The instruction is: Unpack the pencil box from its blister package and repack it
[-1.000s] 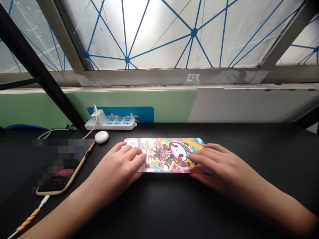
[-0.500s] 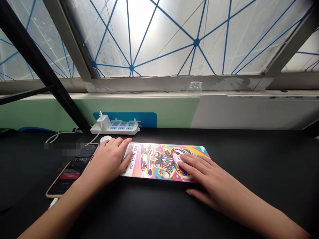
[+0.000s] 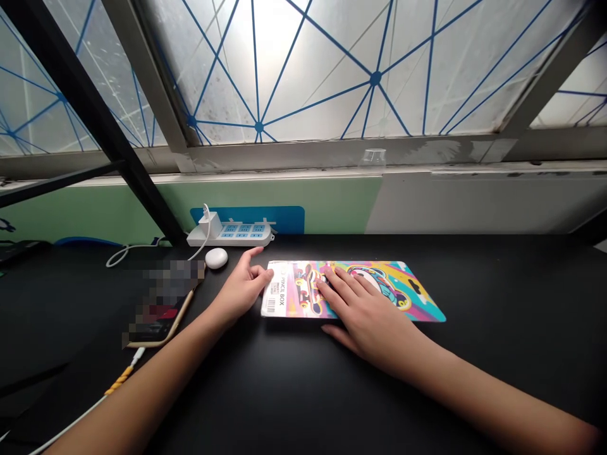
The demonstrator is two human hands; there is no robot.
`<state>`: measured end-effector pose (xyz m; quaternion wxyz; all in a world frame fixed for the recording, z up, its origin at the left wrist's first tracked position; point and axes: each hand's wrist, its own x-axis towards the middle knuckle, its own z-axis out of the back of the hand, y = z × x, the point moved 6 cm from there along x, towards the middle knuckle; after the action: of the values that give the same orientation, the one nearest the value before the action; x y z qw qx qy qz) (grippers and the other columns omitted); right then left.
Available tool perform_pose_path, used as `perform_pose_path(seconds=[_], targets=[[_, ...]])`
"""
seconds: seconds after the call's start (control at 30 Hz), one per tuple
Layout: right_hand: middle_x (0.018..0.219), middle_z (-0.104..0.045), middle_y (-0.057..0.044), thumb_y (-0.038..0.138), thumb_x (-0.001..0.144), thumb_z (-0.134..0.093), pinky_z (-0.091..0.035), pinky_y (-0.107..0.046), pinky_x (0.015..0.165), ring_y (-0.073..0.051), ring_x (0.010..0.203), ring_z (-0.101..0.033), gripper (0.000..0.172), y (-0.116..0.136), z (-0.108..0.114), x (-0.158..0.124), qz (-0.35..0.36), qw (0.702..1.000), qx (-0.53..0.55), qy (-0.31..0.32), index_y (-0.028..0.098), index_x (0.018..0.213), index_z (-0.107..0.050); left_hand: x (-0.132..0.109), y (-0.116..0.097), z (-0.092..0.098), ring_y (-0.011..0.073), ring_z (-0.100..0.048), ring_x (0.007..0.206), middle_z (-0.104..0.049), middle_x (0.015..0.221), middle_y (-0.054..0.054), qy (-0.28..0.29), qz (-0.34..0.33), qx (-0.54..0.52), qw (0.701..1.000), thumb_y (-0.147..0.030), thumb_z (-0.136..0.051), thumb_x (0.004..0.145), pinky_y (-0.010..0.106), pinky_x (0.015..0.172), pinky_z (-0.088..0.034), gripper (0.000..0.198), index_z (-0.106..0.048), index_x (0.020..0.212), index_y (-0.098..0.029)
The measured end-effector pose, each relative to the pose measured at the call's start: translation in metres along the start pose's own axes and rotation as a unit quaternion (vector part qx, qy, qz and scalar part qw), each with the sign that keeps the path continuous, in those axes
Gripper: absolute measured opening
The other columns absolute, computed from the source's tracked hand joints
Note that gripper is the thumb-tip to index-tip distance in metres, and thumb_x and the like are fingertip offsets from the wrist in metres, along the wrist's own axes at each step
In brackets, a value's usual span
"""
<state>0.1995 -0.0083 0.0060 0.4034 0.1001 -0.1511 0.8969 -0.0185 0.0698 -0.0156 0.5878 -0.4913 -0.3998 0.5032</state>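
Note:
A flat, colourful pencil box (image 3: 294, 294) lies on the black table, its printed words and barcode at the left end. Cartoon artwork covers the rest of its top. My right hand (image 3: 363, 303) rests across the middle of the box with fingers stretched out flat, hiding part of the picture; the thumb sits off the near edge. At the left end, my left hand (image 3: 244, 284) has its thumb at the box's edge and its index finger extended away from it. The other fingers of that hand are curled or hidden.
Left of the box lies a phone (image 3: 164, 316), partly blurred, with a white cable (image 3: 138, 357) plugged in. A round white case (image 3: 216, 258) sits beside it. Against the wall is a power strip (image 3: 241, 235) with a charger. A black post (image 3: 137, 183) slants at the left.
The view has shifted a little. My right hand has slid leftward over the box to its middle, uncovering the right end. My left hand has drawn off the left end to its edge.

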Motion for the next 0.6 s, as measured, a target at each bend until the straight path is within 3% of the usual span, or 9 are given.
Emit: perform_pose_path(seconds=[0.27, 0.6], targets=[[0.154, -0.047, -0.024, 0.041, 0.100, -0.052, -0.040, -0.064, 0.109, -0.046, 0.139, -0.045, 0.058, 0.035, -0.005, 0.041, 0.004, 1.000, 0.019, 0.019, 0.011, 0.149, -0.046, -0.004, 0.003, -0.006, 0.0132, -0.053, 0.059, -0.051, 0.065, -0.009, 0.020, -0.007, -0.031, 0.999, -0.041, -0.065, 0.087, 0.023, 0.057, -0.043, 0.071, -0.034, 0.147, -0.019], [0.155, -0.043, -0.029, 0.045, 0.094, -0.064, -0.039, -0.062, 0.113, -0.045, 0.142, -0.042, 0.073, 0.057, -0.017, 0.073, -0.016, 0.999, 0.039, 0.027, 0.002, 0.149, -0.045, 0.002, 0.003, 0.001, 0.0109, -0.047, 0.055, -0.047, 0.062, -0.010, -0.030, -0.001, -0.061, 0.998, -0.038, -0.066, 0.085, 0.022, 0.055, -0.041, 0.063, -0.041, 0.139, -0.018]])
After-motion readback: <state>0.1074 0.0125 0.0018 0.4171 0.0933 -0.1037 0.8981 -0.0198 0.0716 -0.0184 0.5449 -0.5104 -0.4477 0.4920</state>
